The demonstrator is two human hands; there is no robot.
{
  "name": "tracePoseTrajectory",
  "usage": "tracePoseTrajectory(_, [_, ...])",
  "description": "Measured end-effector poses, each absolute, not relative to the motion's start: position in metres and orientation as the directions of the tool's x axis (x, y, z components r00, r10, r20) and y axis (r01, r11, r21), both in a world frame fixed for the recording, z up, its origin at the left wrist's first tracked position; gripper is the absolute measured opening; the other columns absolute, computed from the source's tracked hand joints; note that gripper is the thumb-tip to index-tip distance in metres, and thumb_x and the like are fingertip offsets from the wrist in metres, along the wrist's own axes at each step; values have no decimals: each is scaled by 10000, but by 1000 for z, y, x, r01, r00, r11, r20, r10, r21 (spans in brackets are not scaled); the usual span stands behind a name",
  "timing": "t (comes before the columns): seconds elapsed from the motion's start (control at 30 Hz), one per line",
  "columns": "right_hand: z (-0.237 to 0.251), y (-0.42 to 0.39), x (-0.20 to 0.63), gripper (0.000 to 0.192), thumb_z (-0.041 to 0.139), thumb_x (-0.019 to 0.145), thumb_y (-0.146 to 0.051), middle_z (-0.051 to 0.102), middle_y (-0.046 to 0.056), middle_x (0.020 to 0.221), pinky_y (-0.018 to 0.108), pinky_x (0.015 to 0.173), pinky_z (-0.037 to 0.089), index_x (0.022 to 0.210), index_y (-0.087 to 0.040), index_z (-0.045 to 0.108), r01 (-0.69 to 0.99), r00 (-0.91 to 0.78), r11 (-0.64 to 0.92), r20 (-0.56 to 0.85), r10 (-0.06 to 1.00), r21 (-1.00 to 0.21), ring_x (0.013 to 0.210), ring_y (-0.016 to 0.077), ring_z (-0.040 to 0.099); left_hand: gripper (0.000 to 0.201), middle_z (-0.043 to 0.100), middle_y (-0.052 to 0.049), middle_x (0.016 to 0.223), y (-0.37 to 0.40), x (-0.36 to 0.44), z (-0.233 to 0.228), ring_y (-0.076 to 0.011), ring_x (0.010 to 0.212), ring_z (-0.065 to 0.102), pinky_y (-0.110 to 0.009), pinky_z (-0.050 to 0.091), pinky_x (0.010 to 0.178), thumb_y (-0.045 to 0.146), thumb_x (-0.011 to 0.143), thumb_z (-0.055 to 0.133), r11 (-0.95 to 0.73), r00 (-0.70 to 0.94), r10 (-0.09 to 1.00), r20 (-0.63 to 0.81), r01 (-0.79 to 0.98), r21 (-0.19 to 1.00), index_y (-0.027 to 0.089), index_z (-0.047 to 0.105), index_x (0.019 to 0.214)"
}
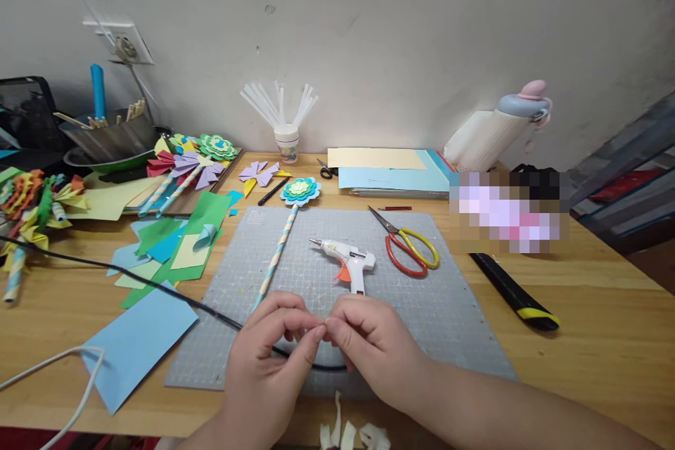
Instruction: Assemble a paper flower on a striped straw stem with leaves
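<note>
My left hand (268, 358) and my right hand (369, 344) meet fingertip to fingertip over the near edge of the grey cutting mat (453, 295). They pinch something tiny between them; I cannot make out what it is. Just beyond my fingers lies a white hot glue gun (345, 260) with an orange trigger, its black cord (131, 278) running left under my hands. A paper flower on a striped straw (287, 225) lies on the mat to the left. Red-and-yellow scissors (408, 249) lie to the right.
Coloured paper sheets (169, 246) and a light blue sheet (137, 344) cover the left of the table. Finished paper flowers (190, 162), a cup of white sticks (286, 140), small black scissors (327, 169), stacked card (390, 172) and a black-yellow tool (514, 292) lie around. White scraps (348, 432) sit at the front edge.
</note>
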State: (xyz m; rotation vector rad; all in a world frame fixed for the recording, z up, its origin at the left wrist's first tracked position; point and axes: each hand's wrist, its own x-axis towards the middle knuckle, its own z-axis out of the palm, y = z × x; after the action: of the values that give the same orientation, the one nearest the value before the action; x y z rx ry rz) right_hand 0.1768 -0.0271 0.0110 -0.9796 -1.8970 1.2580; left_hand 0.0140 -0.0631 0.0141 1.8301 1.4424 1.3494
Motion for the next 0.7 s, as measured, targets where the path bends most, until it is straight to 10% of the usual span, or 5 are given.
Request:
tracePoseTrajectory(0.37, [12, -13, 187, 244, 457, 930, -234, 497, -14, 672, 245, 633, 358, 697, -186, 511, 299, -519, 483, 285, 806, -823, 663, 122, 478, 149, 509, -24, 877, -69, 7, 8, -157, 896, 516, -261, 426, 792, 117, 925, 378, -399, 138, 888, 438, 705, 586, 224, 444, 845])
tracePoseTrajectory(0.53, [15, 16, 198, 217, 478, 910, -349, 482, -39, 587, 240, 555, 364, 769, -197, 541, 208, -134, 189, 164, 977, -960, 550, 117, 464, 231, 503, 20, 709, -36, -5, 27, -159, 634, 518, -264, 421, 583, 332, 978, 249, -100, 4, 983, 182, 847, 522, 243, 387, 815])
tracePoseTrajectory(0.7, [5, 33, 200, 264, 420, 904, -418, 427, -68, 499, 222, 456, 332, 785, -198, 506, 179, -113, 64, 44, 993, -982, 443, 108, 426, 256, 516, 17, 638, 11, -30, 53, -202, 613, 545, -289, 347, 535, 372, 951, 321, 103, -152, 982, 116, 931, 351, 241, 440, 766])
